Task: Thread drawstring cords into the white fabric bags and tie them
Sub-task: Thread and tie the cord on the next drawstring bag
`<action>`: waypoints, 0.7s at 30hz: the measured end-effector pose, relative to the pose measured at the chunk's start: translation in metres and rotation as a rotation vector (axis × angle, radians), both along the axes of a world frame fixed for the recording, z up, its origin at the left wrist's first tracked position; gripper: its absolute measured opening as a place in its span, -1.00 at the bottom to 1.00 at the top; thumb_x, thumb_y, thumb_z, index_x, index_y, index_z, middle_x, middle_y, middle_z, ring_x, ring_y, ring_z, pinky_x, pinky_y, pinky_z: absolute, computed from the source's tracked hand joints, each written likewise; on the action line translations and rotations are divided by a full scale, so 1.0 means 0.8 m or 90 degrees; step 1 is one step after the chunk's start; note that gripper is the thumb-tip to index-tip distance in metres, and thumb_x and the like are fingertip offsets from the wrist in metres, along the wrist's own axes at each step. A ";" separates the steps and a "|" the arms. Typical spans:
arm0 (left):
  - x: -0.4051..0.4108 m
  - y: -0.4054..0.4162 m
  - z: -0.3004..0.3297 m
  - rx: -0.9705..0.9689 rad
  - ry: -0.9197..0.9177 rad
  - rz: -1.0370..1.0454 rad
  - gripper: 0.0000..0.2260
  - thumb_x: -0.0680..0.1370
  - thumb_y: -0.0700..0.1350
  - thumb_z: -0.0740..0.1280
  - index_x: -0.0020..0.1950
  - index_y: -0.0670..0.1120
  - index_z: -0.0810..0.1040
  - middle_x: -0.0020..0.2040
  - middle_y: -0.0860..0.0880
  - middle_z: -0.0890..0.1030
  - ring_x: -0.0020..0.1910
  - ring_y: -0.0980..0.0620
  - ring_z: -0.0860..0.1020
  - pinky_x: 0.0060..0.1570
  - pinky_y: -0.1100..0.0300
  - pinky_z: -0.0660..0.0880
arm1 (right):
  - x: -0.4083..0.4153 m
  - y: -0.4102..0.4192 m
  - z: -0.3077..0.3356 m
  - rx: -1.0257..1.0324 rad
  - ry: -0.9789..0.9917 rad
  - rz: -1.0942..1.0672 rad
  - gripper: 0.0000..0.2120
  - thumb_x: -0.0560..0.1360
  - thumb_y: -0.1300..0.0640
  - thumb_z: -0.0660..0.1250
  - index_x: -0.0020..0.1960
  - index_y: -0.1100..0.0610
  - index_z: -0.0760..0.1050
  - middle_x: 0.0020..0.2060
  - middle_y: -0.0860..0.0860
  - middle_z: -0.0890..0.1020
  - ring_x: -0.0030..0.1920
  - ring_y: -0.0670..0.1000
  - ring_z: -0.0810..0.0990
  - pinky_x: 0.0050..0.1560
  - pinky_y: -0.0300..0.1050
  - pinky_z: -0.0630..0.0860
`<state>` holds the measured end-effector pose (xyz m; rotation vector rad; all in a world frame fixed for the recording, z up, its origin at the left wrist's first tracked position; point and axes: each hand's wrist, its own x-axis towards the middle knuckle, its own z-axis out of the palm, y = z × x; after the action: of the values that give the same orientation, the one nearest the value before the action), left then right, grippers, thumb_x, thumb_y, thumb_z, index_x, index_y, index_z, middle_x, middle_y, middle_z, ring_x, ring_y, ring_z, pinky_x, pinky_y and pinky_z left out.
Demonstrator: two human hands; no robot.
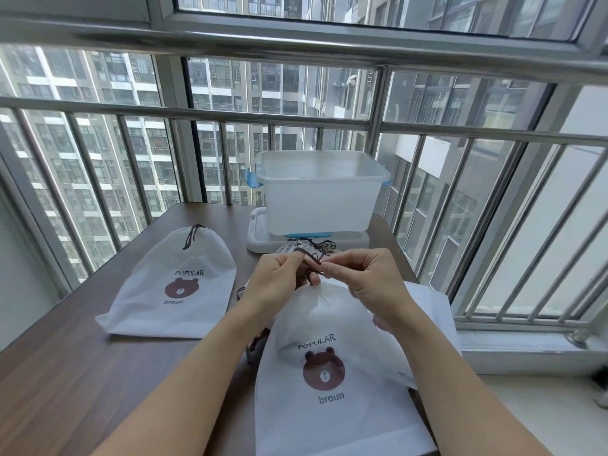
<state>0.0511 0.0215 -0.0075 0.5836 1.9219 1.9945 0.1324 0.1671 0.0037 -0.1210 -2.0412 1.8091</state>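
Observation:
A white fabric bag point(332, 373) with a brown bear print lies in front of me, its gathered mouth lifted toward my hands. My left hand point(279, 279) and my right hand point(358, 278) meet just above that mouth, each pinching the dark brown drawstring cord point(314, 260) between fingertips. A second white bear bag point(174, 291) lies flat at the left, its mouth cinched by a tied dark cord point(192, 236). More white bags point(431, 307) lie stacked under my right forearm.
A translucent plastic bin point(322, 192) with blue latches stands on its lid point(260, 241) at the table's far edge, with loose dark cords point(324, 244) in front of it. The dark wood table point(65, 373) meets a metal window railing point(460, 133) behind and to the right.

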 end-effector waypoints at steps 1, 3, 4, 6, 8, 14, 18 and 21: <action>0.000 0.000 0.000 -0.005 -0.004 0.000 -0.62 0.69 -0.16 0.14 -0.10 -0.31 0.68 -0.33 -0.13 0.63 -0.43 0.12 0.49 -0.38 0.36 0.41 | 0.001 -0.001 0.001 0.000 -0.009 0.006 -0.87 0.46 0.37 0.48 -0.01 0.41 0.67 -0.30 0.17 0.66 -0.56 -0.21 0.46 -0.46 -0.46 0.37; 0.000 -0.002 -0.001 -0.021 -0.001 -0.002 -0.59 0.68 -0.12 0.15 -0.16 -0.23 0.71 -0.27 -0.16 0.66 -0.35 0.06 0.50 -0.31 0.29 0.43 | 0.004 -0.005 0.003 -0.006 -0.022 0.019 -0.86 0.48 0.38 0.46 0.00 0.44 0.66 -0.22 0.26 0.68 -0.57 -0.21 0.46 -0.45 -0.47 0.37; 0.000 -0.001 -0.002 -0.022 -0.004 -0.006 -0.59 0.68 -0.10 0.16 -0.18 -0.20 0.72 -0.24 -0.18 0.68 -0.29 0.02 0.51 -0.24 0.22 0.43 | 0.005 -0.006 0.005 -0.010 -0.029 0.023 -0.86 0.49 0.38 0.45 0.01 0.46 0.64 -0.17 0.31 0.68 -0.57 -0.22 0.46 -0.45 -0.47 0.37; -0.001 -0.002 -0.004 -0.009 -0.021 -0.013 -0.60 0.67 -0.10 0.17 -0.18 -0.20 0.72 -0.19 -0.23 0.69 -0.22 -0.06 0.52 -0.17 0.15 0.43 | 0.004 -0.008 0.004 -0.020 -0.042 0.022 -0.84 0.49 0.38 0.45 0.00 0.48 0.63 -0.15 0.33 0.68 -0.57 -0.22 0.46 -0.46 -0.47 0.37; -0.002 -0.001 -0.004 0.006 -0.033 -0.016 -0.62 0.67 -0.12 0.17 -0.13 -0.23 0.72 -0.17 -0.28 0.68 -0.20 -0.07 0.54 -0.16 0.16 0.45 | 0.000 -0.006 0.000 -0.041 -0.057 0.015 -0.82 0.48 0.36 0.46 -0.01 0.50 0.63 -0.26 0.22 0.67 -0.56 -0.23 0.46 -0.48 -0.46 0.35; 0.000 0.000 -0.004 0.029 -0.028 -0.034 -0.62 0.67 -0.12 0.16 -0.02 -0.36 0.67 -0.24 -0.21 0.64 -0.23 -0.05 0.53 -0.21 0.23 0.44 | -0.007 -0.005 -0.010 -0.080 -0.092 -0.007 -0.73 0.47 0.26 0.52 -0.07 0.51 0.62 -0.43 0.04 0.60 -0.51 -0.24 0.51 -0.48 -0.43 0.35; 0.002 0.002 -0.007 0.042 -0.019 -0.051 -0.56 0.69 -0.09 0.12 -0.05 -0.39 0.64 -0.25 -0.19 0.64 -0.20 -0.09 0.52 -0.17 0.19 0.45 | -0.007 -0.005 -0.012 -0.069 -0.096 -0.029 -0.66 0.44 0.16 0.56 -0.14 0.48 0.62 -0.43 0.04 0.59 -0.53 -0.22 0.48 -0.47 -0.44 0.35; 0.002 0.003 -0.010 0.046 -0.005 -0.056 -0.57 0.69 -0.08 0.14 -0.09 -0.34 0.66 -0.22 -0.23 0.64 -0.16 -0.14 0.55 -0.01 0.02 0.47 | -0.007 -0.005 -0.011 -0.061 -0.101 -0.035 -0.64 0.43 0.11 0.57 -0.19 0.44 0.63 -0.42 0.06 0.58 -0.56 -0.19 0.42 -0.48 -0.43 0.32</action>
<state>0.0525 0.0240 -0.0154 0.6651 1.7937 2.0156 0.1265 0.1634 -0.0054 -0.3551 -2.0348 1.9169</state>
